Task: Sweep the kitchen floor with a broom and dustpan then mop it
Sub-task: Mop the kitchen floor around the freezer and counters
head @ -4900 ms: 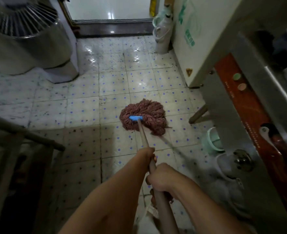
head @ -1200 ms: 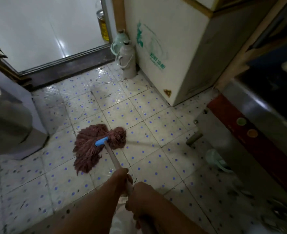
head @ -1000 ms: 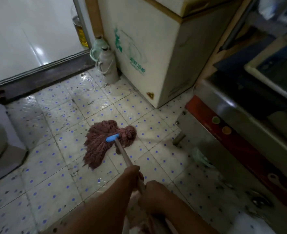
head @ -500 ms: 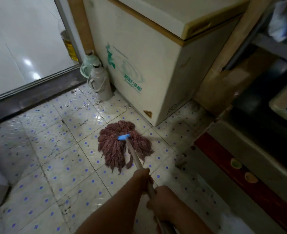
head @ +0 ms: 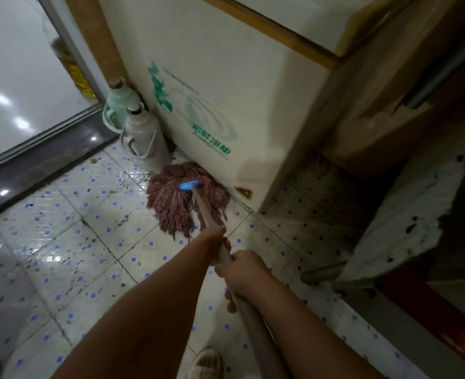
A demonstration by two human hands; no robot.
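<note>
A reddish string mop [head: 183,198] lies spread on the tiled floor [head: 70,258] at the centre of the frame, its strands fanned out from a blue clamp [head: 189,185]. The far edge of the mop head is pressed up against the foot of a white chest freezer [head: 225,86], which fills the upper middle. The pale handle [head: 202,212] runs from the clamp down toward the bottom of the frame.

Both hands are wrapped around that handle. The left hand [head: 216,239] grips it nearer the mop, just below centre; the right hand [head: 240,269] clamps it just behind, closer to the body.

Just left of the mop, at the freezer's corner, stand two flasks [head: 141,140], one grey and one pale green behind it; the grey one sits close beside the strands, and contact cannot be told. The upper left shows a dark threshold [head: 42,165] with a bright glossy floor beyond it. The tiles carry blue dots and dark specks, and shine wet at lower left. A sandalled foot [head: 208,363] shows at the bottom edge.

No broom or dustpan is in sight, so this reads as the mopping step. The next stroke likely calls for drawing the mop back along the freezer's base without knocking the flasks.
</note>
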